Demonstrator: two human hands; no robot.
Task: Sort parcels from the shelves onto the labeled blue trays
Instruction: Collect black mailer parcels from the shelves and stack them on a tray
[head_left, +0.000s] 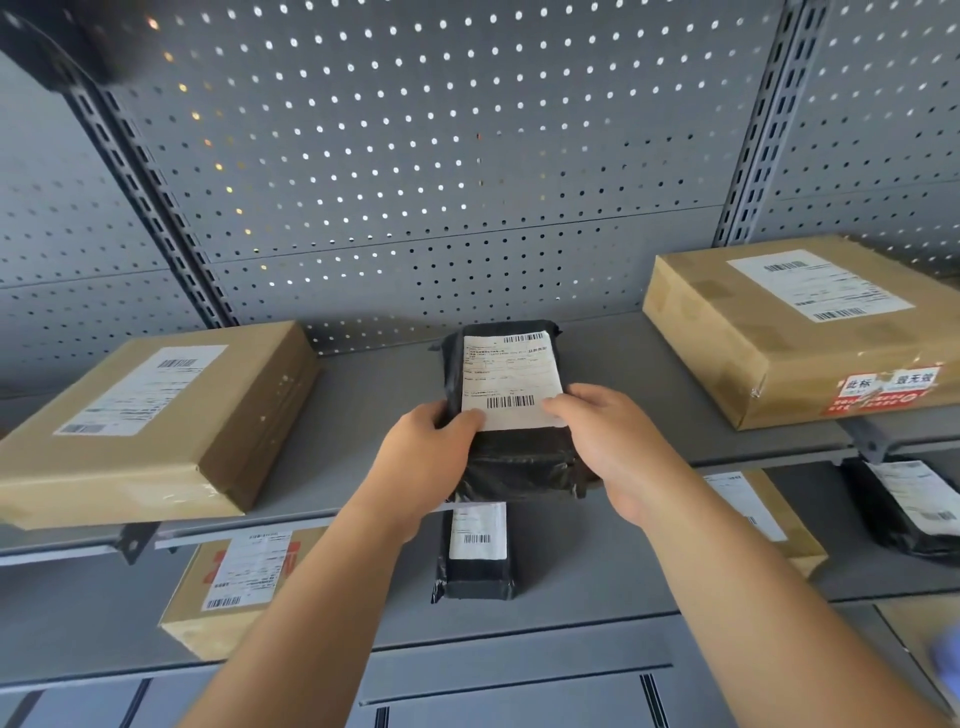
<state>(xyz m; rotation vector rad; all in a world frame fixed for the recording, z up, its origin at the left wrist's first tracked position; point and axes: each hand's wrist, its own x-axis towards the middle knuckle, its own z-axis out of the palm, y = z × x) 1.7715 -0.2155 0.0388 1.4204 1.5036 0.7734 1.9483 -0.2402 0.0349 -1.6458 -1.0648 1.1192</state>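
I see the upper shelf (374, 415) bearing a brown box (156, 415) at 9 o'clock, a bigger box (795, 322) at 3, and a black mailer (511, 384) between them. The lower shelf (597, 582) holds a labelled box (228, 587) at 7, a black parcel (478, 556) at 6, and a half-hidden box (769, 514) and a black bag (909, 509) at 4.

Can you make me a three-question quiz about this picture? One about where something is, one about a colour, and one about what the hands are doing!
1. Where is the held parcel?
A. in a blue tray
B. between the left box and right box at the upper shelf
C. on the floor
2. Its wrap is:
A. black
B. yellow
C. pink
3. The left hand and right hand:
A. hang idle
B. hold pens
C. both grip the parcel
Answers: B, the brown boxes flank it; A, dark plastic shows round its white label; C, thumbs and fingers curl round its near end.
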